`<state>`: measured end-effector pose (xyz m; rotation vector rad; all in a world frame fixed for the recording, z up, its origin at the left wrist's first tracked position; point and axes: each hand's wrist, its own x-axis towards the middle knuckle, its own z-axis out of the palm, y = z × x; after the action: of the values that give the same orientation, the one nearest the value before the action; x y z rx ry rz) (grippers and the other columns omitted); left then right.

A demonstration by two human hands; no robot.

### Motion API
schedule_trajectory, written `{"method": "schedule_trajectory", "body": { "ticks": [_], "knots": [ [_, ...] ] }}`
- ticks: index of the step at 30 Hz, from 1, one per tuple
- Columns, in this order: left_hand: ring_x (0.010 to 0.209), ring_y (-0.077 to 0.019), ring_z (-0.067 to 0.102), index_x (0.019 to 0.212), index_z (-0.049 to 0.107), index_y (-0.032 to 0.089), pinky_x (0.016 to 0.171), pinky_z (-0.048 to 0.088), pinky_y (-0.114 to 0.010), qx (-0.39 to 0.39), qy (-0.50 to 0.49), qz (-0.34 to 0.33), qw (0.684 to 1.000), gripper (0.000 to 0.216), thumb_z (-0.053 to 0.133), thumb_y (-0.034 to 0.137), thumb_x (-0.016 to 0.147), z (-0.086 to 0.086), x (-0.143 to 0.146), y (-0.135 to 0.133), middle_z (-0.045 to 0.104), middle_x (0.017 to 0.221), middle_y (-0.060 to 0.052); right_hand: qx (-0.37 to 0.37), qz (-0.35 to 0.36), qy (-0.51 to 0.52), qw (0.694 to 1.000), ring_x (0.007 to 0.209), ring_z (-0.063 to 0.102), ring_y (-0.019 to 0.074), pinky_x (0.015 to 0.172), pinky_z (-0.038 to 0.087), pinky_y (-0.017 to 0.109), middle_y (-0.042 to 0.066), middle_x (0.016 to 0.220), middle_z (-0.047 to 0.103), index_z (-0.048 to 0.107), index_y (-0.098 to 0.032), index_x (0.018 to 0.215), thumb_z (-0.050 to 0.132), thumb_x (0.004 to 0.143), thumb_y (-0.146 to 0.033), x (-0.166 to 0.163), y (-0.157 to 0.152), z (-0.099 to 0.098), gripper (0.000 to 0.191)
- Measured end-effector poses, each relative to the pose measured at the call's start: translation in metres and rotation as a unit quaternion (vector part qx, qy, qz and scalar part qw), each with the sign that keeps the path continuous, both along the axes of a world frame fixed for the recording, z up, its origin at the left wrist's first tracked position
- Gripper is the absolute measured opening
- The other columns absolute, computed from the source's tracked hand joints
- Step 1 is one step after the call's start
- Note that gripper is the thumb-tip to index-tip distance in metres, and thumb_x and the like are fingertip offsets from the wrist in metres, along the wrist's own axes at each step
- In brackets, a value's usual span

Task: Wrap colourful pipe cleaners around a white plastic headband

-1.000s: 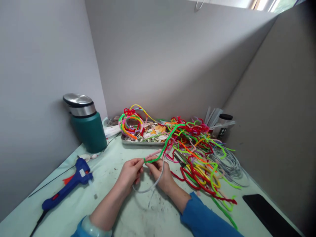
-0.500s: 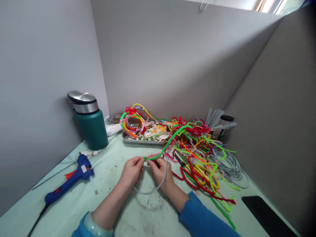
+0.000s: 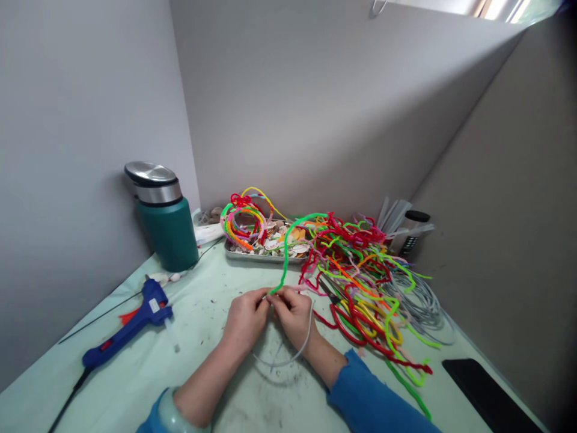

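My left hand [image 3: 247,317] and my right hand [image 3: 293,314] meet fingertip to fingertip above the table, both closed. Pinched between them is the lower end of a green pipe cleaner [image 3: 285,252], which rises and arches over to the right. A grey wire [image 3: 288,362] curves below my hands in a loop, running from the left hand round to the right one; its ends are hidden by the fingers. A bit of pink pipe cleaner [image 3: 301,288] shows behind my right hand. Exactly how the pieces join at the fingertips is hidden.
Behind lies a metal tray [image 3: 270,258] of shells, with colourful pipe-cleaner rings [image 3: 243,225] on it. At right are a tangled pipe-cleaner pile [image 3: 356,258], yellow-handled scissors [image 3: 369,319], coiled grey wire [image 3: 424,307] and a black phone-like slab [image 3: 482,391]. At left stand a green bottle [image 3: 166,234] and a blue glue gun [image 3: 130,331].
The green pipe cleaner has swung from leaning right to standing more upright, with its tip arched over. My fingers have drawn closer together, and the grey wire loop has shifted slightly right and down.
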<state>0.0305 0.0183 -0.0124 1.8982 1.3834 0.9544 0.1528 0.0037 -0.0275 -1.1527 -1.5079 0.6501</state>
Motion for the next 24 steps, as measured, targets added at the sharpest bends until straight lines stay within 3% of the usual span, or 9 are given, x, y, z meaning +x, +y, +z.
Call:
{"method": "schedule_trajectory", "body": {
  "ticks": [3, 6, 11, 15, 19, 24],
  "knots": [
    [0.072, -0.0173, 0.059, 0.092, 0.069, 0.024, 0.065, 0.038, -0.023, -0.001, -0.015, -0.003, 1.0, 0.031, 0.042, 0.02, 0.076, 0.0, -0.001, 0.0, 0.07, 0.084, -0.003, 0.019, 0.025, -0.012, 0.999, 0.061, 0.056, 0.0131, 0.058, 0.044, 0.023, 0.002, 0.071, 0.064, 0.067, -0.019, 0.088, 0.05, 0.082, -0.023, -0.001, -0.002, 0.005, 0.018],
    [0.066, -0.0167, 0.057, 0.088, 0.07, 0.02, 0.06, 0.037, -0.023, -0.03, -0.04, 0.018, 0.999, 0.03, 0.043, 0.023, 0.075, 0.0, -0.003, 0.002, 0.069, 0.073, -0.002, 0.029, 0.042, -0.018, 0.999, 0.068, 0.058, 0.0141, 0.063, 0.045, 0.024, 0.003, 0.081, 0.065, 0.065, -0.019, 0.092, 0.047, 0.083, -0.022, -0.002, -0.006, 0.011, 0.02],
    [0.052, -0.0139, 0.046, 0.066, 0.067, 0.015, 0.05, 0.03, -0.021, -0.058, -0.06, 0.045, 0.995, 0.034, 0.046, 0.041, 0.075, -0.001, -0.004, 0.006, 0.053, 0.049, 0.001, -0.008, -0.002, -0.017, 1.0, 0.056, 0.053, 0.0124, 0.053, 0.04, 0.022, 0.0, 0.06, 0.059, 0.063, -0.017, 0.071, 0.049, 0.082, -0.029, -0.002, -0.004, 0.009, 0.021],
    [0.046, -0.0108, 0.036, 0.051, 0.057, 0.016, 0.045, 0.023, -0.021, -0.057, -0.069, 0.042, 0.995, 0.039, 0.047, 0.046, 0.074, -0.002, -0.004, 0.006, 0.039, 0.042, 0.004, -0.063, -0.052, 0.044, 0.996, 0.049, 0.051, 0.0123, 0.045, 0.037, 0.022, 0.0, 0.055, 0.057, 0.063, -0.016, 0.067, 0.053, 0.079, -0.038, 0.0, 0.004, 0.001, 0.027],
    [0.044, -0.0094, 0.031, 0.048, 0.053, 0.016, 0.044, 0.021, -0.02, -0.067, -0.065, 0.014, 0.996, 0.039, 0.047, 0.044, 0.074, -0.003, -0.003, 0.006, 0.034, 0.042, 0.005, -0.087, -0.038, 0.117, 0.989, 0.042, 0.047, 0.0097, 0.039, 0.035, 0.02, -0.002, 0.053, 0.055, 0.06, -0.015, 0.075, 0.057, 0.076, -0.039, 0.0, 0.008, -0.002, 0.024],
    [0.044, -0.0087, 0.032, 0.055, 0.056, 0.016, 0.043, 0.021, -0.02, -0.089, -0.092, -0.018, 0.992, 0.035, 0.046, 0.043, 0.075, -0.004, -0.002, 0.006, 0.038, 0.045, 0.004, -0.103, -0.004, 0.163, 0.981, 0.034, 0.039, 0.0046, 0.032, 0.029, 0.016, -0.004, 0.051, 0.05, 0.058, -0.014, 0.079, 0.058, 0.075, -0.037, 0.001, 0.01, -0.001, 0.023]
  ]
}}
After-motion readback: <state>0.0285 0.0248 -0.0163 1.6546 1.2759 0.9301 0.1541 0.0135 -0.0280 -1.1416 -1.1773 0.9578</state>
